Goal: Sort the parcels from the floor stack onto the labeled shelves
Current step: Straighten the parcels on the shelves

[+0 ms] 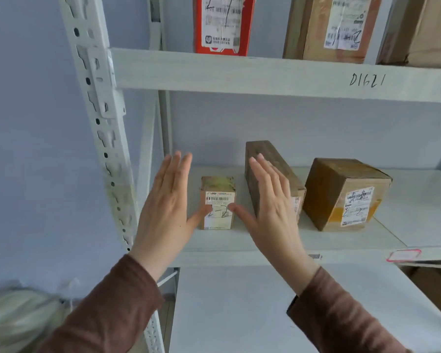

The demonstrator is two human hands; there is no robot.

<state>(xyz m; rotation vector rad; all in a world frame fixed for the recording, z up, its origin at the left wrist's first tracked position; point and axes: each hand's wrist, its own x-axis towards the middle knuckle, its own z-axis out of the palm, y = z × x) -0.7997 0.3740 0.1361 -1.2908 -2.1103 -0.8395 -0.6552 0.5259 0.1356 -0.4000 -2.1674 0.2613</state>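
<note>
Three parcels on middle shelf [316, 240] | small parcel [218, 203] between flat hands

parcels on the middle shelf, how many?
3: small box at left between both open hands, long dark box in the middle, bigger brown box at right. More may sit beyond the frame's right edge.

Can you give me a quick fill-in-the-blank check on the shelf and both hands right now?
1. Both hands, the left hand and the right hand, are ____, fingers straight, holding nothing.
2. The small parcel stands on the middle shelf ____ the two hands.
3. The middle shelf carries ____ parcels in view.
4. The red parcel stands on the ____ shelf.

Missing words: open; between; three; upper
</note>
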